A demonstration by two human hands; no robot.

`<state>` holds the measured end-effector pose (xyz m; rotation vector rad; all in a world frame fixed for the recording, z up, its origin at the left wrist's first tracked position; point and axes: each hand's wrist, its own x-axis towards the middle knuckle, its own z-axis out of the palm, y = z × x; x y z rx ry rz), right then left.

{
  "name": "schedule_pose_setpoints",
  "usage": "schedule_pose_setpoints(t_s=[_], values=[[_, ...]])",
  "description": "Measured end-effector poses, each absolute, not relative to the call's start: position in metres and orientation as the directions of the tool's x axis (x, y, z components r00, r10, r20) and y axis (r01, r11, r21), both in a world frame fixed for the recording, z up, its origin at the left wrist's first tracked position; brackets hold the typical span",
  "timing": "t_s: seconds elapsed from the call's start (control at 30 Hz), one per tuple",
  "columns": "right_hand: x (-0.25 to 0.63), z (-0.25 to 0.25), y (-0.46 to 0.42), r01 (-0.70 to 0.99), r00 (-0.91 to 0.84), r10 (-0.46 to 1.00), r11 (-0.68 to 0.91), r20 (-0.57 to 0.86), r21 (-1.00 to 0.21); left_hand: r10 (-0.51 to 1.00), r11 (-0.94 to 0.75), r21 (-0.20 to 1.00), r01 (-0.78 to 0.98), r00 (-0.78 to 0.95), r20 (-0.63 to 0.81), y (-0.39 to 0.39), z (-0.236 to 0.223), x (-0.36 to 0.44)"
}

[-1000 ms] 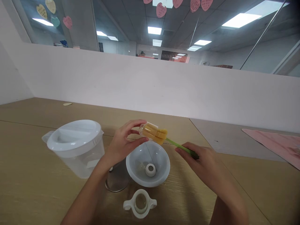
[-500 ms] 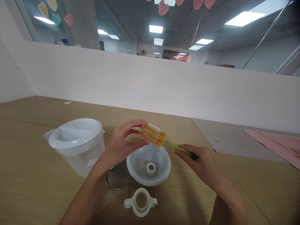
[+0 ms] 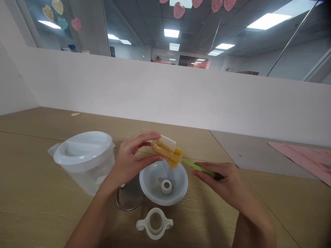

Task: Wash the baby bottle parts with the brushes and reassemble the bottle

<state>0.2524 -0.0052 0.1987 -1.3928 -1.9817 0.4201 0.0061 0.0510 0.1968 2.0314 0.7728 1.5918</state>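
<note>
My left hand point(image 3: 131, 158) pinches a small clear plastic cup point(image 3: 165, 143) between thumb and fingers, above a white bowl-shaped part point(image 3: 152, 179) on the wooden table. My right hand point(image 3: 224, 184) grips the green handle point(image 3: 199, 168) of a bottle brush. The brush's yellow sponge head point(image 3: 167, 153) sits pushed inside the clear cup. A white ring with two handles point(image 3: 154, 224) lies near the front edge below the bowl.
A lidded translucent white pitcher point(image 3: 84, 160) stands at the left. A round metal mesh disc point(image 3: 129, 196) lies half under the bowl. A grey mat point(image 3: 253, 151) and a pink cloth point(image 3: 307, 160) lie at the right. A white partition wall point(image 3: 165, 96) runs behind the table.
The sponge head has gone a little deeper into the clear cup and the cup has tilted slightly. My right hand has shifted a little with the handle. The other things stayed put.
</note>
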Motion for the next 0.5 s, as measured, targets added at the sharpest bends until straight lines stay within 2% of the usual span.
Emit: schedule_pose_setpoints(t_s=[0.2,0.3,0.5], values=[[0.247,0.196,-0.003,0.638,0.01,0.858,0.39,0.514,-0.664,0.692,-0.716,0.698,0.029,0.164,0.703,0.048,0.201,0.005],[0.239,0.191,0.004,0.615,0.046,0.856,0.382,0.515,-0.69,0.694,-0.717,0.697,0.031,0.137,0.707,0.049,0.201,0.001],[0.228,0.181,0.019,0.612,0.033,0.882,0.355,0.471,-0.707,0.666,-0.745,0.652,0.141,0.102,0.739,0.052,0.199,-0.006]])
